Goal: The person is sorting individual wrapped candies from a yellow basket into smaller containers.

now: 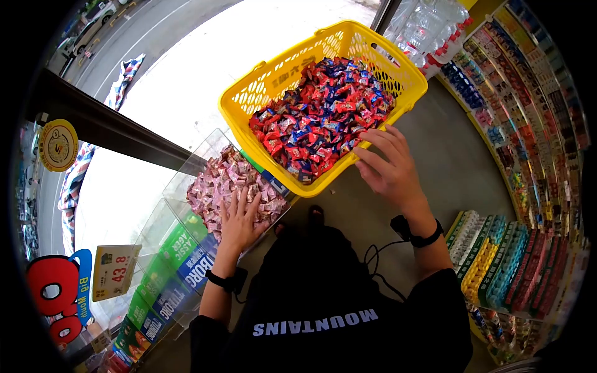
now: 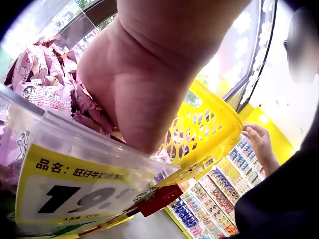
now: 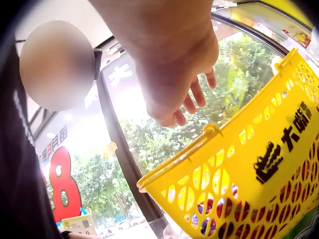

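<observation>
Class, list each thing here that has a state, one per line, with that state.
yellow basket, full of red and blue sweets.
clear bin, open-topped, holding pink sweets.
left hand, open, fingers spread on the pink sweets.
right hand, open, fingers at the basket's rim.

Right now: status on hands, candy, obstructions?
Left hand open, spread on pink candies in clear bin. Right hand open at yellow basket rim, contact unclear. Basket holds red and blue candies. No obstruction seen.
</observation>
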The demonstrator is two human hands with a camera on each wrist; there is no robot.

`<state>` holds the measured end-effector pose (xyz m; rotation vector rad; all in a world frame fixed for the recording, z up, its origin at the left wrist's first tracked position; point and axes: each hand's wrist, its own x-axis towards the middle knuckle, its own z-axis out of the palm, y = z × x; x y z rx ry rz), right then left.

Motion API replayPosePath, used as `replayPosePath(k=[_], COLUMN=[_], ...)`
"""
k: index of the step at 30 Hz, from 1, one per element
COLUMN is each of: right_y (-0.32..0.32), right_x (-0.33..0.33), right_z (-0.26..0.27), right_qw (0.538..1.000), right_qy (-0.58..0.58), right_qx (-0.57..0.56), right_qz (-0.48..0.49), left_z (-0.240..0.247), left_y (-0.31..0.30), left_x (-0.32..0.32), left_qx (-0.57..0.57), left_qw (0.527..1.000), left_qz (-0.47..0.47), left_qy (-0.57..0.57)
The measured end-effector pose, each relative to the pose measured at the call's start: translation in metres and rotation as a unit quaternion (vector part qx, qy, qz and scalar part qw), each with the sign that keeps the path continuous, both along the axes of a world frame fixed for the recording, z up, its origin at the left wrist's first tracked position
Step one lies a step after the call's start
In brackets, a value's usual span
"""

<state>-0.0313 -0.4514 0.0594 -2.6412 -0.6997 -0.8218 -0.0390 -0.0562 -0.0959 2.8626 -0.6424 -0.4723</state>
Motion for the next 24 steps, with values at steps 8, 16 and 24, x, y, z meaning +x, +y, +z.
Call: replayPosePath(k=[8, 16, 24], right_y=[-0.015, 0.043, 0.100], right_x=[0.072, 0.182, 0.193], right_z=[0.101, 0.055, -0.045], right_qw=[0.983, 0.908, 0.732], right_qy=[-0.003, 0.250, 0.311], right_qx=[-0.158, -0.231, -0.436], right_qz=[0.099, 0.243, 0.422], left_z=[0.003, -0.008, 0.022], left_y=[-0.001, -0.007, -0.007], left_x=[-0.011, -0.019, 0.008], left_qx=[-0.042, -0.089, -0.084], left_qw=[0.997, 0.989, 0.985], left_qz=[0.022, 0.083, 0.115], left_qy=[-0.053, -0.079, -0.095])
